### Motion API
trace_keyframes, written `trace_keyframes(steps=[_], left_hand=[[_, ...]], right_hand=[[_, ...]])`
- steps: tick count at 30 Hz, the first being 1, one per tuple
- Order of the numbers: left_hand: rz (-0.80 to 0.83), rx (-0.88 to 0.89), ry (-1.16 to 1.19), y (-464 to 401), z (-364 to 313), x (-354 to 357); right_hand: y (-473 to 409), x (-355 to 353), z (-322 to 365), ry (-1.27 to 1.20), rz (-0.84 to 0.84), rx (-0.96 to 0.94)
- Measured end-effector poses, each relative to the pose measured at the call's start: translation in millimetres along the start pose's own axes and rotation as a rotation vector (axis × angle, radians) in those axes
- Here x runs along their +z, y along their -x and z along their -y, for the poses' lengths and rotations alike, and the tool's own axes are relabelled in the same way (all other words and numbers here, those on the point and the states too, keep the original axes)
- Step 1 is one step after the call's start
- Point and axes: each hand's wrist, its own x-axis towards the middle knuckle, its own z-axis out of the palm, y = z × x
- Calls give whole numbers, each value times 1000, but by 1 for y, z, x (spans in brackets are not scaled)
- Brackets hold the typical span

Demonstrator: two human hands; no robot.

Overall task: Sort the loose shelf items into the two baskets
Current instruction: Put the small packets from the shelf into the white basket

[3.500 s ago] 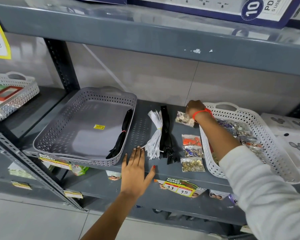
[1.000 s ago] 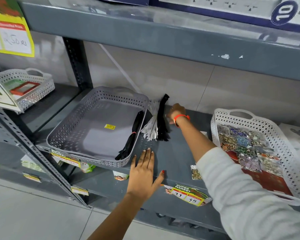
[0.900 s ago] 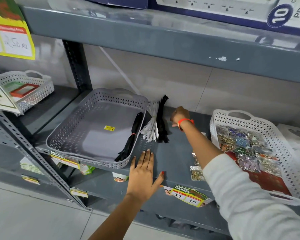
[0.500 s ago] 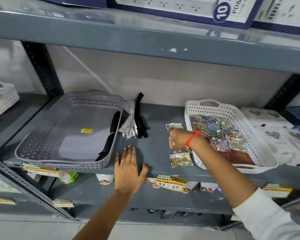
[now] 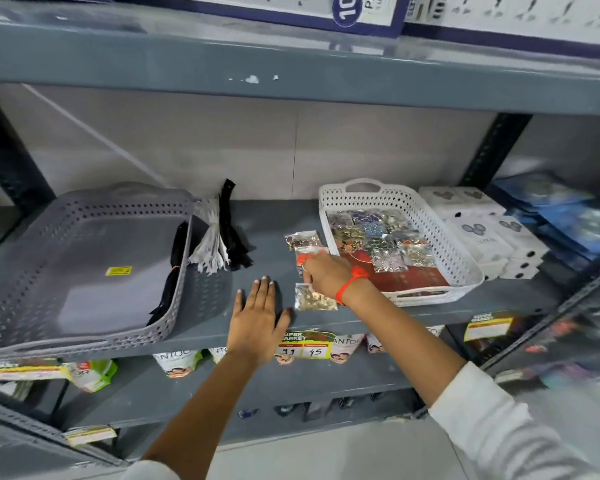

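Observation:
A grey basket (image 5: 118,199) stands on the left of the shelf with a black zipper bundle (image 5: 171,271) along its right wall. Beside it on the shelf lie a white zipper bundle (image 5: 210,244) and a black one (image 5: 232,230). The white basket (image 5: 445,242) on the right holds several small button packets. Loose packets lie to its left: a dark one (image 5: 303,240), an orange one (image 5: 305,257) and a gold one (image 5: 315,298). My right hand (image 5: 328,274) rests over them, fingers curled onto a packet between the orange and gold ones. My left hand (image 5: 257,315) lies flat and open on the shelf.
White boxes (image 5: 482,233) and blue packs (image 5: 568,220) sit right of the white basket. A shelf board (image 5: 291,71) hangs overhead. Price tags (image 5: 305,344) are stuck along the front edge, with pouches on the shelf below.
My right hand left the zipper bundles at the back and came right and forward onto the loose packets beside the white basket. My left hand stayed flat. The view swung right.

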Motion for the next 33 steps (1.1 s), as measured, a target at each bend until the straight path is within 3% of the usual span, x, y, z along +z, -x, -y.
trace_keyframes(steps=[6, 9, 13, 15, 21, 26, 30, 33], left_hand=[[-24, -9, -3, -1, 1, 3], [-44, -13, 8, -1, 1, 4], [-54, -18, 15, -1, 0, 4], [-70, -19, 24, -1, 1, 5], [-95, -27, -1, -1, 1, 4], [-93, -35, 10, 0, 1, 2], [-78, -43, -7, 0, 0, 1], [-79, -46, -12, 0, -1, -1]], right_hand=[[10, -68, -8, -92, -325, -5], [-2, -81, -37, -102, -433, 81], [-13, -61, -77, -117, -195, 318], [-14, -60, -76, -177, -204, 369], [-27, -36, -72, -75, -32, 315], [-38, -23, -77, -18, -105, 219], [-32, -39, -63, -125, -295, 180], [-26, -41, -40, -174, -309, 77]])
